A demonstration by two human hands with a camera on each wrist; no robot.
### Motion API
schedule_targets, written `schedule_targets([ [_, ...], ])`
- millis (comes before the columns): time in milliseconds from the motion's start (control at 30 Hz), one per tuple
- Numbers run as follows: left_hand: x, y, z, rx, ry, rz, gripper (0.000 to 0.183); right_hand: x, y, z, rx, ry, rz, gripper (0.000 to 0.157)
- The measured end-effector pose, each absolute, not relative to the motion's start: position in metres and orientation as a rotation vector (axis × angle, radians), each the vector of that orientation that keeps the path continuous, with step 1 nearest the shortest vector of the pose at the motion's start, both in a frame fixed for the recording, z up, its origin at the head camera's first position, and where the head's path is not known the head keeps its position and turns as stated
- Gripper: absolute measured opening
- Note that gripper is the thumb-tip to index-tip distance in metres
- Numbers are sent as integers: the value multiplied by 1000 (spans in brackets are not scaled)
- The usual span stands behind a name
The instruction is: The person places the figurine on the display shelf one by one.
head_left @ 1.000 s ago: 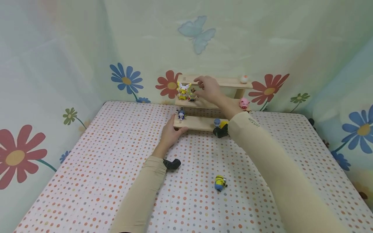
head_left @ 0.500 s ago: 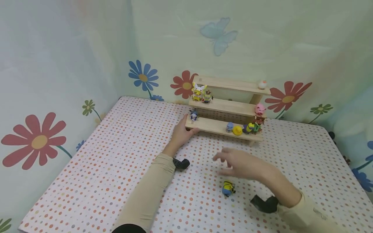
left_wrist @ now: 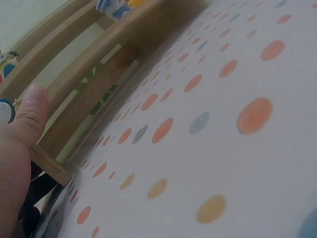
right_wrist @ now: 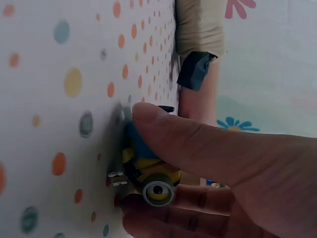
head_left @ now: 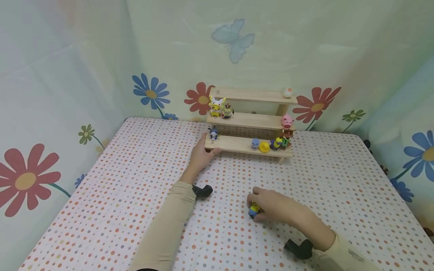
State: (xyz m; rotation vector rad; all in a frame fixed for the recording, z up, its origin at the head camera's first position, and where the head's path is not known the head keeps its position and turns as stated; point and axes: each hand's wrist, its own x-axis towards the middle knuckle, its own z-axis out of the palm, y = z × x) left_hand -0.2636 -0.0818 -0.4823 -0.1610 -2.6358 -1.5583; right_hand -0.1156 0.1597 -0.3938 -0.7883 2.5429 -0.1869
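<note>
My right hand [head_left: 276,206] is low over the dotted cloth, its thumb and fingers around a one-eyed yellow and blue minion figurine [head_left: 253,210]. In the right wrist view the minion's goggle eye [right_wrist: 158,192] faces the camera, and the thumb lies across its blue overalls. The figurine is on its side, close against the cloth. At the back, my left hand [head_left: 200,155] grips the left end of the three-tier wooden shelf [head_left: 234,142]. The left wrist view has the thumb [left_wrist: 32,116] over the board's edge; the other fingers are mostly hidden.
The lower tier bears a dark blue figurine [head_left: 213,133], a pale blue one [head_left: 255,144], a yellow duck [head_left: 264,147] and others at right. Higher up are a white-hooded yellow figurine [head_left: 216,107], a crowned one [head_left: 227,111], a pink pig [head_left: 287,121] and a white chick [head_left: 288,93].
My right hand has come from the middle tier, beside the crowned figurine, down to the front cloth and taken hold of the minion figurine. The left hand stays at the shelf's end.
</note>
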Motion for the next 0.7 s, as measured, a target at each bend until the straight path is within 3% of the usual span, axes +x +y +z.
schedule_targets([
  [300,-263,-80,-482,-168,-2666,-1525,106,-156,143,-401,-812,2593,-367,27],
  [567,-264,-83,-481,-169,-2634,-1477,100,-213,127,-393,-804,2628,-906,33],
  [700,-261,-81,-483,-188,-2646,-1478,99,-225,122,-393,-734,2615,-1204,40],
])
